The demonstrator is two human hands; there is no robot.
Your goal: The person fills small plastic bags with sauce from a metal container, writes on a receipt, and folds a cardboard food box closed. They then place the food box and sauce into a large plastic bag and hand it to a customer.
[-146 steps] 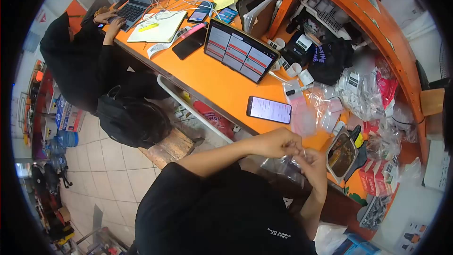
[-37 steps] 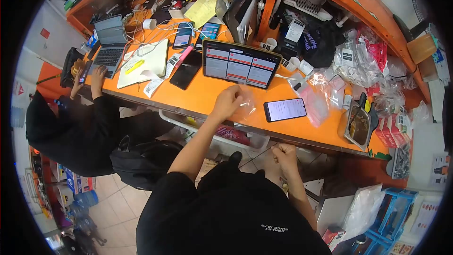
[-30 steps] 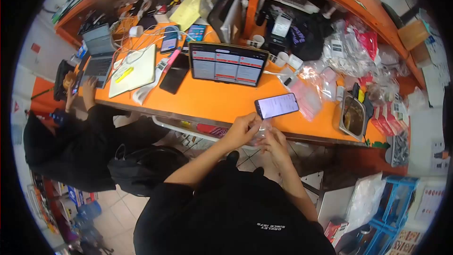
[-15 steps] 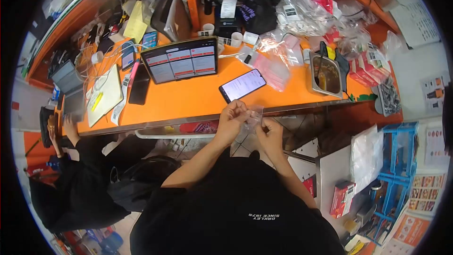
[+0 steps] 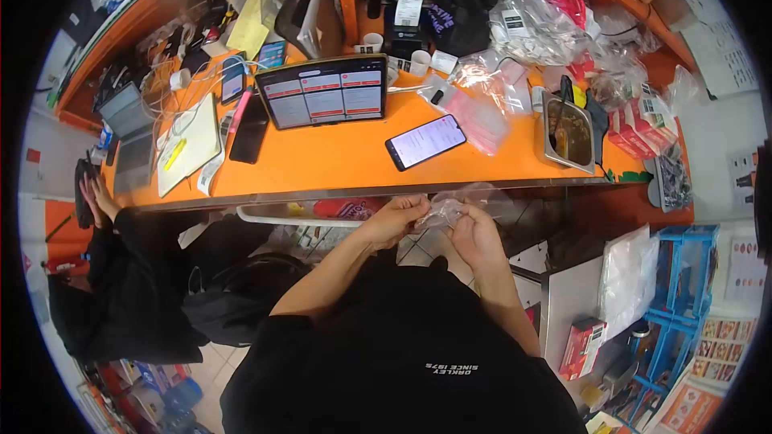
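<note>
Between my hands, just off the front edge of the orange desk, is a small clear plastic bag (image 5: 447, 210). My left hand (image 5: 396, 220) is closed, pinching the bag's left side between thumb and fingers. Closed on the other side, my right hand (image 5: 475, 235) grips the bag with bent fingers, and loose film spreads out above it. On the desk right above my hands lies a phone (image 5: 425, 142) with a lit screen. Pink and clear plastic bags (image 5: 476, 122) lie flat to the right of the phone.
A tablet (image 5: 323, 94) stands propped on the orange desk (image 5: 322, 161). To the right sits a metal container (image 5: 569, 133) with dark contents. At far left, another person's hand (image 5: 98, 197) is by a laptop (image 5: 133, 162). Blue racks (image 5: 683, 273) stand at lower right.
My hands have moved slightly apart, and the plastic bag is spread wider. The view has shifted a little. The other person's hands have moved left, away from the laptop.
</note>
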